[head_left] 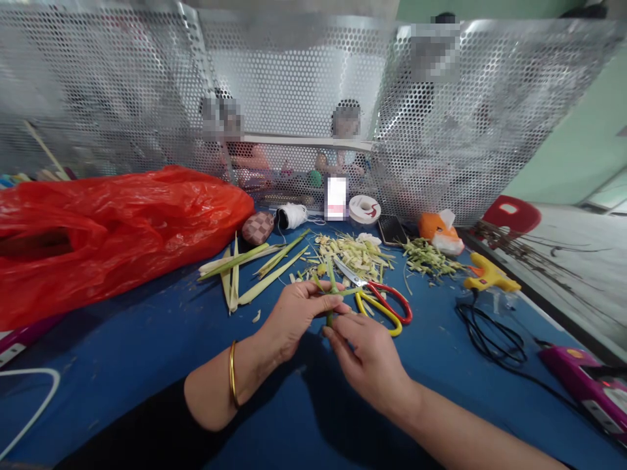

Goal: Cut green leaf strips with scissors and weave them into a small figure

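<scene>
My left hand (294,316), with a gold bangle at the wrist, is closed in a pinch on a green leaf strip (332,287) above the blue table (147,326). My right hand (365,356) is just below it, its fingertips closed on the lower end of the same strip. Red and yellow scissors (379,297) lie right behind my hands. Long pale leaf strips (249,264) lie to the left of them.
A big red plastic bag (98,222) fills the left side. Leaf cuttings (355,251), a white thread spool (291,215), a tape roll (365,209), a phone (392,228), a yellow glue gun (487,274) with black cord (490,336) and a purple tool (588,385) lie about. People sit behind a perforated metal screen (304,85).
</scene>
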The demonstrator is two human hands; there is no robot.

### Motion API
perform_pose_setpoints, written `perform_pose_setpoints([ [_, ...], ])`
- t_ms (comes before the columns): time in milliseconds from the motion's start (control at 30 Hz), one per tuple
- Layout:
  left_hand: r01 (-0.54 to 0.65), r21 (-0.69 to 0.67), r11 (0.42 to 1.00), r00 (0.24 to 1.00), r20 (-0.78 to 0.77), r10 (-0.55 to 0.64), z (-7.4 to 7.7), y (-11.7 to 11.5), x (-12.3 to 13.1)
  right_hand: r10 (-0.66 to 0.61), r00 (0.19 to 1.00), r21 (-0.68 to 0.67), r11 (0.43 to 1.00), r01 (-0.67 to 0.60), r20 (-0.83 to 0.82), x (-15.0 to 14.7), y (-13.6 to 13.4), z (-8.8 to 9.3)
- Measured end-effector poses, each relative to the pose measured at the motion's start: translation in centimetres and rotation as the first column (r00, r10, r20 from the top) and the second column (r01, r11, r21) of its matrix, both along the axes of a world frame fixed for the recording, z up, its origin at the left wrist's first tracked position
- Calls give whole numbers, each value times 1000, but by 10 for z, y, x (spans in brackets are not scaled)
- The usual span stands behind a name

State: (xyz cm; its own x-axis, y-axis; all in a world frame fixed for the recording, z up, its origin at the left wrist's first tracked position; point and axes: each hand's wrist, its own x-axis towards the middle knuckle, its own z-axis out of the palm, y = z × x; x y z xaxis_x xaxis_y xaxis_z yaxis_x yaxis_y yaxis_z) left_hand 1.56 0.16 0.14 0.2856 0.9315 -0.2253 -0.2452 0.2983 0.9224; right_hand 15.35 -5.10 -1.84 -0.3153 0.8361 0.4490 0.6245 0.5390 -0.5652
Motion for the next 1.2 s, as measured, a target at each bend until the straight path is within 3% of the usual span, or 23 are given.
perform_pose_setpoints([
  [100,54,73,996,998,-39,-51,5,1,-2,-66,998,159,985,62,21,12,5,12],
  [167,154,105,982,986,-85,-146,7,0,-2,-254,949,92,957,274,-187,21,15,19],
  [200,203,108,973,976,-105,-192,8,0,-2,-316,901,-28,946,322,-299,24,20,22],
  [267,272,98,957,957,-131,-258,8,-2,-2,-288,834,-324,936,140,-471,28,30,23],
  [333,305,79,949,946,-144,-291,7,-4,-2,-247,761,-500,858,-116,-600,27,35,22],
  [400,320,61,945,940,-148,-309,4,-4,-1,-251,693,-535,813,-228,-676,24,36,19],
  [467,308,34,951,945,-128,-302,0,-4,0,-279,655,-521,829,-205,-702,21,34,16],
  [667,218,-105,970,973,-49,-224,-12,-5,5,-329,654,-507,856,-97,-681,15,33,8],
  [1000,341,30,940,916,-234,-325,-2,-9,4,-387,604,-529,846,-69,-697,12,33,-4],
  [1133,361,72,930,895,-306,-324,-7,-7,3,-375,679,-554,830,-57,-631,19,39,-4],
  [1200,369,71,927,883,-338,-326,-8,-7,3,-322,754,-470,882,20,-573,24,43,1],
])
